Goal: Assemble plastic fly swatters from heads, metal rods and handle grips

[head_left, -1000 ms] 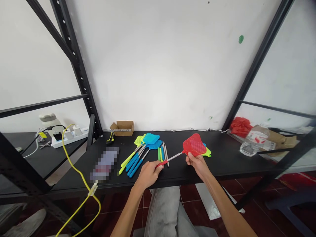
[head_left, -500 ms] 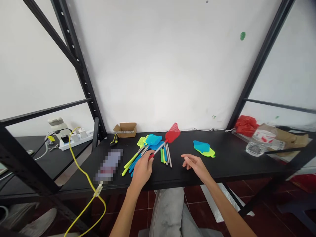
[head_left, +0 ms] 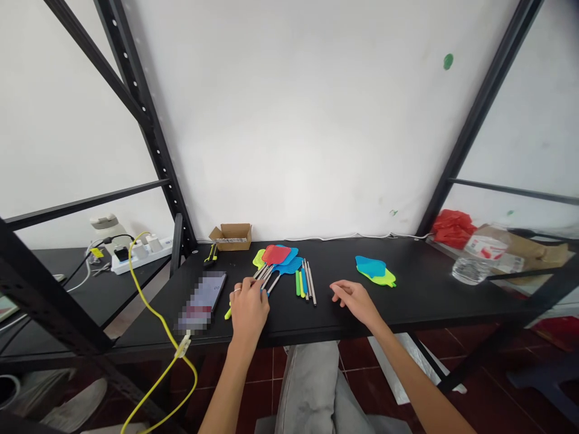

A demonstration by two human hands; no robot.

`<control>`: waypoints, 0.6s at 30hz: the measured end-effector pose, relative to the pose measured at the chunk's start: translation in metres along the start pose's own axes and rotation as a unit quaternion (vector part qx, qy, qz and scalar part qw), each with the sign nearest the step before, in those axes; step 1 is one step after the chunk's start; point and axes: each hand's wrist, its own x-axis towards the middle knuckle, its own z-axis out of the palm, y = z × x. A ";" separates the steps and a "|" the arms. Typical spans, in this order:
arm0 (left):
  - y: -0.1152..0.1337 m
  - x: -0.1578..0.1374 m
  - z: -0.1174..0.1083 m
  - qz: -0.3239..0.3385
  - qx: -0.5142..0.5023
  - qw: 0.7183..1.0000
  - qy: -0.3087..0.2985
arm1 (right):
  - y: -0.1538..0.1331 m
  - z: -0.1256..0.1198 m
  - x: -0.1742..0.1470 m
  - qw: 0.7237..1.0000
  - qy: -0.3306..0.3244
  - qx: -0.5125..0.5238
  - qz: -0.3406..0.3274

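Note:
My left hand [head_left: 249,306] is down over the handles of a pile of fly swatters, fingers curled round the red fly swatter's handle, which it hides. The red fly swatter's head [head_left: 275,254] lies on top of the pile, over a blue fly swatter [head_left: 292,265] and a yellow-green one [head_left: 259,258]. My right hand [head_left: 355,299] hovers above the front of the black table, fingers loosely bent with nothing in them. Between the hands lie several loose rods and coloured handles [head_left: 304,283]. Beyond my right hand, a blue swatter head [head_left: 371,266] rests on yellow-green ones [head_left: 382,279].
A phone [head_left: 203,301] with a yellow cable [head_left: 156,316] lies on the table [head_left: 420,301] at left. Behind it are a yellow-black cutter [head_left: 210,256] and a small cardboard box [head_left: 231,237]. A plastic bottle [head_left: 473,270] and a red bag [head_left: 452,229] are at right.
My left hand has moved left and lowered the red fly swatter from mid-air onto the pile. My right hand has stayed nearly in place, its index finger now more bent.

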 end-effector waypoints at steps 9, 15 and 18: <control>0.046 -0.016 0.023 0.161 -0.133 0.976 -0.058 | -0.044 0.031 0.037 0.949 -0.002 -0.307 0.075; 0.044 -0.016 0.024 0.129 -0.135 0.981 -0.057 | -0.039 0.039 0.048 0.964 -0.008 -0.251 0.092; 0.045 -0.016 0.024 0.099 -0.112 0.987 -0.053 | -0.030 0.036 0.047 0.986 -0.019 -0.134 0.097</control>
